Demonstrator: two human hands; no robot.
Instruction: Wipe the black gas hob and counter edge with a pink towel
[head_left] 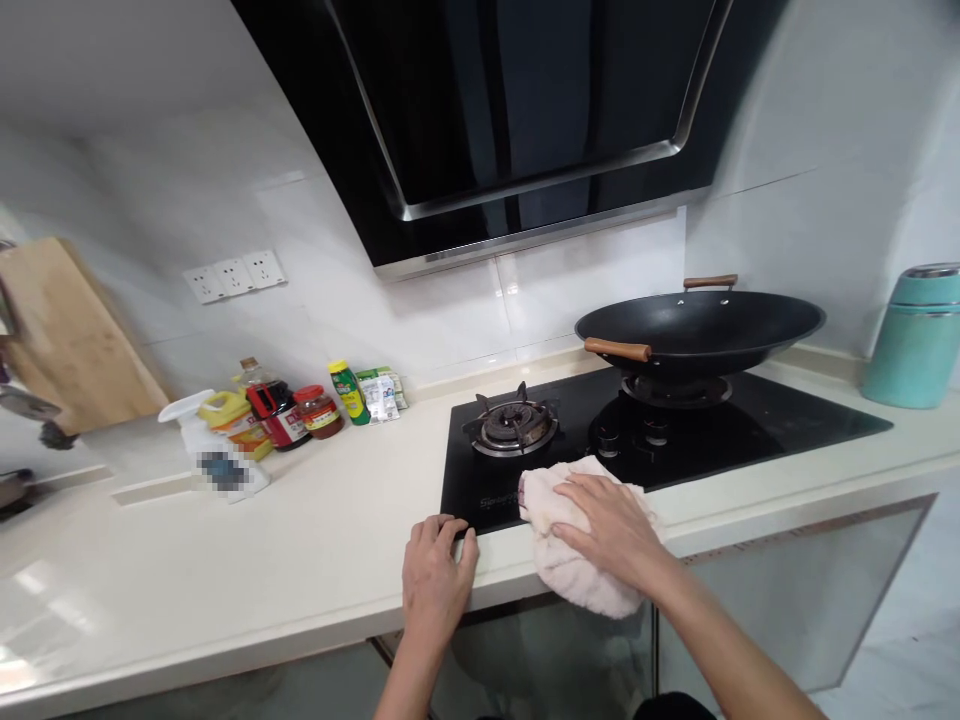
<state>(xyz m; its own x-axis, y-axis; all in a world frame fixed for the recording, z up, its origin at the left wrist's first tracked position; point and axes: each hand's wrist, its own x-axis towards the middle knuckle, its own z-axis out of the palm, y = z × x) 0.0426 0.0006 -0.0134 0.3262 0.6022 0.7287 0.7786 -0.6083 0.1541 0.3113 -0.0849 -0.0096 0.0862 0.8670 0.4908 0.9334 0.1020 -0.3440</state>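
A: Where is the cloth from your hands?

B: The white cloth (577, 560) lies right under your right hand (611, 525), draped over the front edge of the black gas hob (750, 425) and the countertop (300, 540) lip. Your palm is flat on it, fingers spread, pressing rather than gripping.

A: And your left hand (435, 580)?

B: It's empty, fingers loosely curled on the countertop edge just beside the hob's front left corner, close to the cloth but not touching it.

A: Which way does the cloth run?

B: Its long axis runs from the near burner (514, 428) toward you, hanging down off the edge. The wok (697, 330) sits well apart, back right.
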